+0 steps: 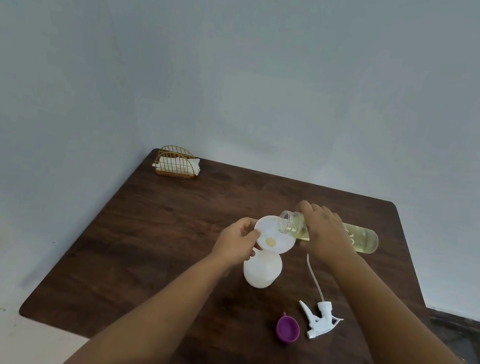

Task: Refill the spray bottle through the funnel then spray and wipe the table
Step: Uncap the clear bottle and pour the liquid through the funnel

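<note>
Pouring step, risk notes.

- White plastic funnel: seated in neck of white opaque spray bottle, upright at table centre; left hand pinching funnel rim.
- Clear refill bottle of pale yellow liquid: tipped near level, mouth over funnel; right hand wrapped round neck end.
- Small yellow pool in funnel throat.
- Risks: steeper tilt, overflow past rim; funnel nudged, bottle toppled; opaque wall hiding fill level, overfill.
- White trigger sprayer head with dip tube, purple cap: near front, clear of pour.
</note>
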`<state>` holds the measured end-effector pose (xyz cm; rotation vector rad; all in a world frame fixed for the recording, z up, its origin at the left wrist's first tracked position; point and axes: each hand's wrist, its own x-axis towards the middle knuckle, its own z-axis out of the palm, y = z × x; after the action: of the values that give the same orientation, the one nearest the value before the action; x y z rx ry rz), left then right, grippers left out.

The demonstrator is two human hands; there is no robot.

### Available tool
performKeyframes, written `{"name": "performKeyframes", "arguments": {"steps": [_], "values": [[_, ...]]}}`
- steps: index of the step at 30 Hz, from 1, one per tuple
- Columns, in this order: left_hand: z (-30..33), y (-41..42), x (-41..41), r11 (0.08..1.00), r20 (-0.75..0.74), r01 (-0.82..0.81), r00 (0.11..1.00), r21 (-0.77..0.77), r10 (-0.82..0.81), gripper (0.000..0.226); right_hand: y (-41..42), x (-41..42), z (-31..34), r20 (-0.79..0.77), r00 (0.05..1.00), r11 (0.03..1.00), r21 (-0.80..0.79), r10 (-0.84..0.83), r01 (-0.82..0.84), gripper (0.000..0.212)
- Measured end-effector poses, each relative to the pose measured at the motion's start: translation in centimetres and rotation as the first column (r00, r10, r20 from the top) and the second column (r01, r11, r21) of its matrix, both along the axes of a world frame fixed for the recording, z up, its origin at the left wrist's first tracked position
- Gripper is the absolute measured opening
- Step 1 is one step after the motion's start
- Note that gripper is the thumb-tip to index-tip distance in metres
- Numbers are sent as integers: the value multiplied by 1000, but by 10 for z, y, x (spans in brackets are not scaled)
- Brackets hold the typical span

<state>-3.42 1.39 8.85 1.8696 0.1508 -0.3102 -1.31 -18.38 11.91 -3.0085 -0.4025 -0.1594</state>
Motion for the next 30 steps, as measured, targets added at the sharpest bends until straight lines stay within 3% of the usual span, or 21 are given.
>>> {"name": "performKeyframes", "arguments": {"steps": [12,30], "values": [[-1,2,-2,998,36,28,999,57,-30,25,2,-2,0,2,1000,1000,12,2,-2,47],[-1,4,-4,1000,27,17,999,16,-18,24,3,-4,3,-2,1000,1000,-17,-5,5,50]]}}
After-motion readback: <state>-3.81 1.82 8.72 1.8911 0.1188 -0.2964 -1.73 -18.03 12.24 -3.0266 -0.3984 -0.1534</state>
